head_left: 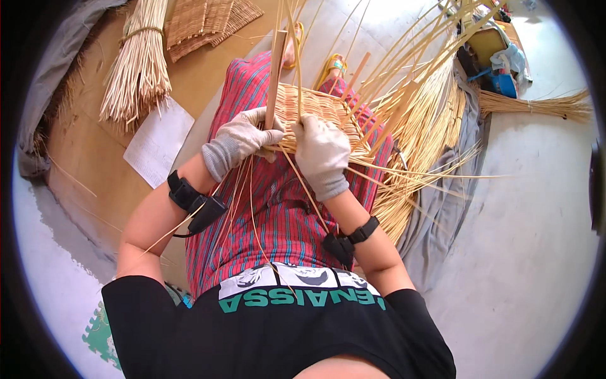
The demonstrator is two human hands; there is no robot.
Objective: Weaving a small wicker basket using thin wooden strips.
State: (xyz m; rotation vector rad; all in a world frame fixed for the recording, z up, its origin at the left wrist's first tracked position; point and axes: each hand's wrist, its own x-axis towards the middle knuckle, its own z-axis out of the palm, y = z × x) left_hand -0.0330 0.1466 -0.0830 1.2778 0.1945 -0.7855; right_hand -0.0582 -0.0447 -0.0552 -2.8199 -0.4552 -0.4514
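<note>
On my lap rests a partly woven wicker basket (315, 104), with flat upright stakes and long loose cane ends rising from its far and right sides. My left hand (248, 136), in a pale work glove, is closed on the basket's near left corner, beside a flat wooden stake (276, 76) standing upright. At the near edge, my right hand (322, 151), also gloved, is closed with thumb and fingers pinching a long cane strand (299, 69) that runs up and away. Several thin strands hang from the weave over my striped red trousers (252, 221).
A tied bundle of canes (136, 76), woven panels (208, 22) and a paper sheet (159, 142) lie on the board at left. Loose canes (410, 196) spread over grey cloth (432, 218) at right. Beyond them lie another bundle (536, 105) and a blue dustpan-like object (504, 85).
</note>
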